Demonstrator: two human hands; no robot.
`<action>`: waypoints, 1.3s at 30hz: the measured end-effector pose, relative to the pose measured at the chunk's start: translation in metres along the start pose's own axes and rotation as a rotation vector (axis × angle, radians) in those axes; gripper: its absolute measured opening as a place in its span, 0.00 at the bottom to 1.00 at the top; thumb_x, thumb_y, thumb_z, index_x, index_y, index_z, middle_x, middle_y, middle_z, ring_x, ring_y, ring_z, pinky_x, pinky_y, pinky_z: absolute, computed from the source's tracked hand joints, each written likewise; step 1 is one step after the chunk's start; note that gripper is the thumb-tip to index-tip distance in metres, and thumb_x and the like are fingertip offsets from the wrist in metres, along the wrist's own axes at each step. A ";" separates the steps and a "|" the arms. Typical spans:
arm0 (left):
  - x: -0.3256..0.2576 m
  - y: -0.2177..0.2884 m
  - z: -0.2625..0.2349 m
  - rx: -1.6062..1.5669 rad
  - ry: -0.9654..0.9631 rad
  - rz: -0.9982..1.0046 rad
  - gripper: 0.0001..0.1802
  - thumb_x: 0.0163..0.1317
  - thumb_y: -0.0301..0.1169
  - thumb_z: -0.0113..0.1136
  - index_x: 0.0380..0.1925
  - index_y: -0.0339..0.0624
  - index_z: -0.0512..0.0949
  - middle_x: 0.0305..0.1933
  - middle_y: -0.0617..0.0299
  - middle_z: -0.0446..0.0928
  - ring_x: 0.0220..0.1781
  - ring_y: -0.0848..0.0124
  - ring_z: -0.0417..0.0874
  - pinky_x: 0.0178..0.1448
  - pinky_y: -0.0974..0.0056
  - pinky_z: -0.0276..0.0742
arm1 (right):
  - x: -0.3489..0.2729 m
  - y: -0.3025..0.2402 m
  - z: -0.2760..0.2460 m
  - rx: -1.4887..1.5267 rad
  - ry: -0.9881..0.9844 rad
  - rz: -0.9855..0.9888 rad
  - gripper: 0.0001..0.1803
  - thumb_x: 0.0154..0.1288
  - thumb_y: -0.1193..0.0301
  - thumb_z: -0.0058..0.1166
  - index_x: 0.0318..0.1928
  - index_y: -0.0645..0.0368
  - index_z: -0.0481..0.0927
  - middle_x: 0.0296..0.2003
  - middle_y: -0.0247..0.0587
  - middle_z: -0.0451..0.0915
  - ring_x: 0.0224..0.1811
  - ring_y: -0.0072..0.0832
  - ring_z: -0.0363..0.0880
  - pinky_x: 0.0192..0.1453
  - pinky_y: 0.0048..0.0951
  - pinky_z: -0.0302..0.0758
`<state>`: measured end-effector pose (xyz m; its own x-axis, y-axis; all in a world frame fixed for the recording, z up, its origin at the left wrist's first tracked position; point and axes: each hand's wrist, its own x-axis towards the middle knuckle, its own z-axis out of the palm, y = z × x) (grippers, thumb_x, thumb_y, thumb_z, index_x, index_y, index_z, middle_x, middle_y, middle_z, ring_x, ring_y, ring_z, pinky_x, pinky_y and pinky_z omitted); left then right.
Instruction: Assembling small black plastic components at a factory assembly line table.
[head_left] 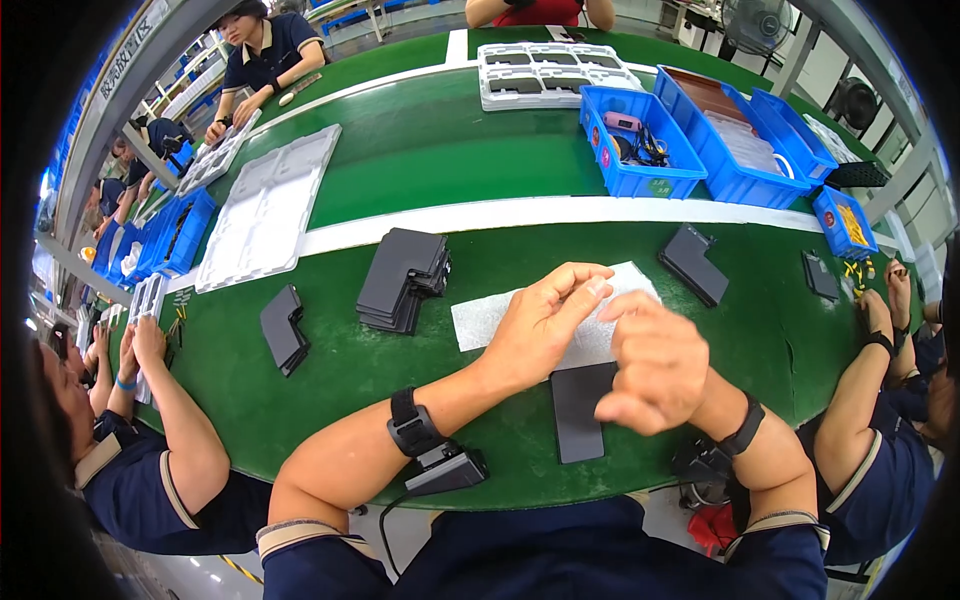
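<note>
A: Where is the nearest piece lying?

B: A flat black panel with straight edges [577,420] is lying on the green table [530,245], at the lower centre of the frame. The right hand [655,365] is hiding part of it, so its full outline isn't showing.

A: Which way is it running?

B: Its visible long axis is running roughly up and down the frame. It is lying below and left of the right hand, which is overlapping it in view and looking nearer; the left hand [535,330] is hovering above and left of it.

A: Are they gripping anything?

B: The left thumb and fingertips are sitting close together; the right fingers are curling inward, blurred. I cannot tell whether either is holding something.

A: And farther out?

B: A pale rectangular sheet [480,322] is lying just above the panel, and a stack of black L-shaped pieces [400,272] is standing left of centre.

A: What are the containers holding?

B: Upper right, an open blue plastic bin [628,182] is holding a pink device [622,121] and black cables; a longer blue bin [760,190] is holding brown sheets [700,95] and translucent pieces. Upper centre, a white moulded tray [540,101] is carrying dark pieces.
</note>
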<state>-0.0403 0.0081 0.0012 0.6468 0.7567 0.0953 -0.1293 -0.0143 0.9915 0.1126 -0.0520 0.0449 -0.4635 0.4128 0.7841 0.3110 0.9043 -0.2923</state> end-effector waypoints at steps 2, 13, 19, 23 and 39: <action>-0.001 0.008 0.001 0.033 0.013 -0.003 0.22 0.72 0.43 0.42 0.53 0.36 0.72 0.49 0.56 0.77 0.52 0.71 0.75 0.55 0.66 0.69 | -0.001 -0.008 0.006 0.086 -0.064 -0.084 0.25 0.47 0.69 0.69 0.11 0.57 0.62 0.14 0.33 0.57 0.17 0.32 0.63 0.45 0.43 0.76; -0.001 0.010 0.000 0.042 0.049 -0.001 0.36 0.73 0.55 0.26 0.50 0.34 0.75 0.49 0.52 0.78 0.50 0.66 0.77 0.54 0.63 0.71 | 0.000 -0.011 0.014 0.103 -0.110 -0.090 0.26 0.46 0.67 0.71 0.11 0.58 0.62 0.13 0.33 0.57 0.17 0.30 0.62 0.54 0.47 0.74; -0.006 0.010 0.000 0.086 0.060 -0.001 0.36 0.73 0.55 0.26 0.47 0.34 0.77 0.48 0.52 0.78 0.52 0.64 0.77 0.54 0.62 0.72 | -0.001 -0.012 0.016 0.122 -0.126 -0.105 0.26 0.46 0.66 0.71 0.11 0.58 0.63 0.14 0.33 0.58 0.17 0.30 0.63 0.57 0.48 0.73; -0.002 0.011 0.000 0.120 0.032 0.004 0.35 0.73 0.54 0.27 0.46 0.34 0.77 0.48 0.53 0.79 0.52 0.65 0.77 0.53 0.62 0.71 | 0.000 -0.014 0.013 0.093 -0.142 -0.105 0.26 0.47 0.66 0.70 0.11 0.58 0.63 0.14 0.33 0.58 0.18 0.31 0.64 0.58 0.49 0.73; -0.002 0.013 -0.001 0.167 0.030 -0.011 0.34 0.73 0.51 0.29 0.43 0.33 0.79 0.47 0.53 0.79 0.51 0.66 0.78 0.53 0.62 0.71 | 0.002 -0.014 0.014 0.054 -0.151 -0.112 0.26 0.47 0.64 0.71 0.11 0.59 0.64 0.14 0.33 0.59 0.19 0.31 0.65 0.56 0.49 0.74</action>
<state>-0.0438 0.0071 0.0142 0.6246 0.7764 0.0842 0.0059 -0.1125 0.9936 0.0954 -0.0624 0.0429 -0.6133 0.3172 0.7233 0.2071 0.9484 -0.2402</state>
